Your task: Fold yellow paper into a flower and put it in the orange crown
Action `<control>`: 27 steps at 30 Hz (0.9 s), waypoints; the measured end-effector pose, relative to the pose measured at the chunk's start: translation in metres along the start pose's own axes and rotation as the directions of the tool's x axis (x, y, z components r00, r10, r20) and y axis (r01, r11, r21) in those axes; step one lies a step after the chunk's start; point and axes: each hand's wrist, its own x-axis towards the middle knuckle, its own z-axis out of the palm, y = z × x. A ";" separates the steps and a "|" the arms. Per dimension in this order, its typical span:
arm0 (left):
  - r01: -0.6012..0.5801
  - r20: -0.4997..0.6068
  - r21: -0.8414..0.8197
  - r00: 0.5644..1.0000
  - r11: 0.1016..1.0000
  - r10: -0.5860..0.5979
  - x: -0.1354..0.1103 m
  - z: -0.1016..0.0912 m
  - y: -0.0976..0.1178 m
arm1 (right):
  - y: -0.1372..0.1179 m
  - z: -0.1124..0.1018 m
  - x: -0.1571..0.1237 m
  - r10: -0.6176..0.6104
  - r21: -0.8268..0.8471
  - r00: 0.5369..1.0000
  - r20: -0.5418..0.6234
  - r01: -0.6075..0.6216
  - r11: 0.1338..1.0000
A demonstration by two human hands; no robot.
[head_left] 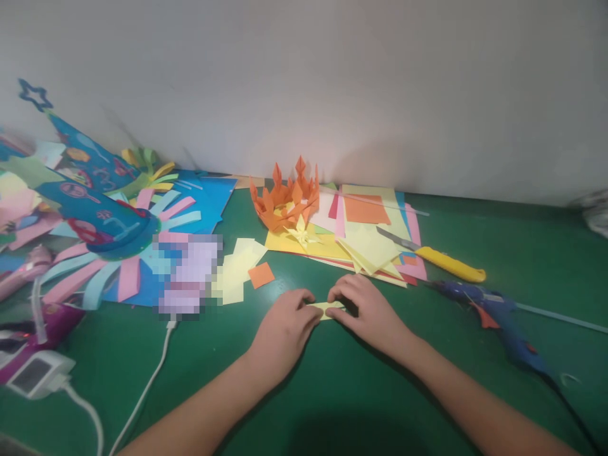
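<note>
A small piece of pale yellow paper (325, 311) lies low over the green table, folded into a narrow strip. My left hand (287, 322) pinches its left end between thumb and fingers. At the other end, my right hand (363, 309) is closed on the same paper, thumb below and fingers curled above. Just beyond my hands stands an orange folded-paper crown (285, 206) with pointed tips. In front of it rests a pale yellow paper star flower (303, 235). Pale yellow sheets (370, 248) are stacked near my right hand, and a small orange square (261, 275) lies beyond my left.
A yellow utility knife (449, 263) with its blade out and a blue glue gun (494, 316) lie at the right. Blue paper cone hats (99, 218) with looped strips fill the left. A white cable (154, 386) runs toward the near edge from a blurred-out object (192, 275).
</note>
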 end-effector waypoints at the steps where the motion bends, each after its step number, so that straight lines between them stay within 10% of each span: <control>1: 0.005 -0.009 -0.040 1.000 0.999 -0.005 0.001 0.000 -0.001 | -0.001 0.000 0.000 -0.001 -0.001 1.000 0.008 0.001 1.000; 27: -0.008 -0.030 -0.292 1.000 0.956 0.000 0.004 0.005 -0.007 | -0.006 0.004 0.000 0.183 0.288 0.983 0.000 -0.175 0.941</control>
